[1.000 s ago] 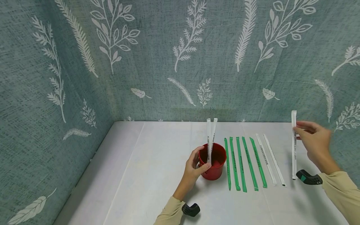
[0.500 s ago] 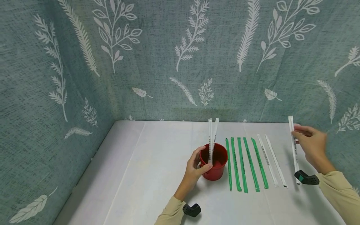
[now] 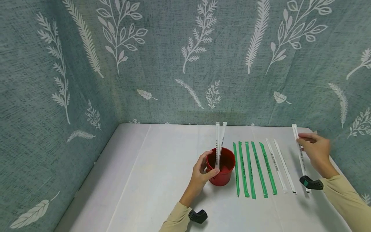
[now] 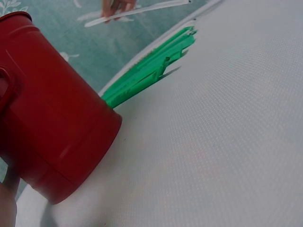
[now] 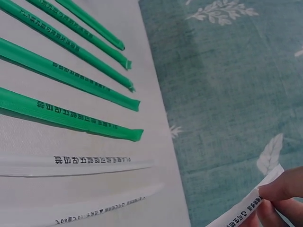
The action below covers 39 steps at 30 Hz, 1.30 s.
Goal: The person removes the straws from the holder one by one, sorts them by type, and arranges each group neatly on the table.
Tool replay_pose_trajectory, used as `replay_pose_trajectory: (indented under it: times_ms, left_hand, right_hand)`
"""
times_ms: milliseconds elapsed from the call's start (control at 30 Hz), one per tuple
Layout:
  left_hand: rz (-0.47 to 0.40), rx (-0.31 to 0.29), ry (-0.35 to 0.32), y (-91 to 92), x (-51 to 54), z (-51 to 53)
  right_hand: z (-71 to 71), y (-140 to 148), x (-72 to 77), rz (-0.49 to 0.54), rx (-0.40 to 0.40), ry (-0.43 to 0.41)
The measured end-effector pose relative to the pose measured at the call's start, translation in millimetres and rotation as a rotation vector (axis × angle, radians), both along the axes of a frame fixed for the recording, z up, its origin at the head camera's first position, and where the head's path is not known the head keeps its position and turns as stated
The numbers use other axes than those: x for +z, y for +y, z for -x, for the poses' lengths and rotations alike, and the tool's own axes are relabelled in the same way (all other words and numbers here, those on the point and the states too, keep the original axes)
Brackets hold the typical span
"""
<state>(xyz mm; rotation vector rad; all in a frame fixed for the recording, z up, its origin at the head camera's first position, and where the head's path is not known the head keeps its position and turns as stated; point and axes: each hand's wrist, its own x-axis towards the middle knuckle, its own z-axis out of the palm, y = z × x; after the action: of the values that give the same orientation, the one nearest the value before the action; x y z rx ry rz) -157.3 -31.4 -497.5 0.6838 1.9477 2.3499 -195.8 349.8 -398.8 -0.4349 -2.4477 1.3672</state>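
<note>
My left hand [image 3: 200, 175] grips the rim and side of a red bucket [image 3: 221, 178], thumb at the front. Two white paper-wrapped straws [image 3: 217, 138] stand in the bucket, their tops above the rim. At the right, my right hand [image 3: 318, 151] pinches another white wrapped straw [image 3: 300, 151] near its upper end. This straw leans, top to the left, and the left wrist view shows it raised off the table. Black print runs along its wrapper [image 5: 244, 207] in the right wrist view. Part of my left hand is hidden behind the bucket in the left wrist view.
Several green wrapped straws [image 3: 251, 170] lie side by side just right of the bucket. Beyond them are two white wrapped straws [image 3: 284, 166] on the white table [image 3: 150, 180]. A leaf-patterned cloth [image 3: 162, 64] hangs behind the table and on its left.
My right hand has moved left and slightly down with its straw, whose upright pose has turned into a lean, top to the left. My left hand keeps its grip on the bucket.
</note>
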Motion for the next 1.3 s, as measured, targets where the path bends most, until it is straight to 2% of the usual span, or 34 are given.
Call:
replay_pose_trajectory:
  times_ms: [133,233,300,367,433,533,667,767,967,1167,1300]
  left_hand:
    - [0.002,-0.014,-0.002,-1.1,8.2,-3.3]
    - [0.002,-0.023,0.004,-2.2,19.5,-8.3]
    - [0.008,-0.024,0.005,-2.7,26.4,-11.4]
    - [0.013,-0.023,0.001,-2.9,30.0,-13.2]
    - [0.014,-0.024,-0.002,-2.9,31.9,-14.2]
    - [0.006,-0.024,0.000,-3.1,31.9,-14.1]
    - [0.005,-0.021,0.006,-3.5,30.8,-13.4]
    - [0.011,-0.022,0.006,-3.6,30.0,-13.1]
    - [0.011,-0.020,0.007,-3.7,30.1,-12.8]
    - [-0.001,-0.028,0.021,-3.2,29.6,-12.6]
    - [-0.005,-0.026,0.017,-2.6,28.7,-12.8]
  right_hand:
    - [11.5,9.1,-17.9,-0.001,-0.020,-0.015]
    - [27.9,26.3,-43.6,0.006,-0.041,0.012]
    - [39.9,40.6,-64.0,-0.036,-0.040,0.024]
    - [49.5,52.6,-82.2,-0.062,-0.042,0.038]
    - [54.6,58.1,-92.1,-0.084,-0.037,0.041]
    - [51.1,50.9,-85.0,-0.061,-0.031,0.022]
    - [35.3,25.3,-56.7,-0.037,-0.035,-0.041]
    - [26.9,11.1,-44.1,-0.052,-0.040,-0.086]
    - [28.0,5.8,-47.8,-0.083,-0.047,-0.106]
    - [34.0,5.6,-55.6,-0.180,-0.038,-0.080]
    - [35.4,3.3,-59.2,-0.211,-0.039,-0.103]
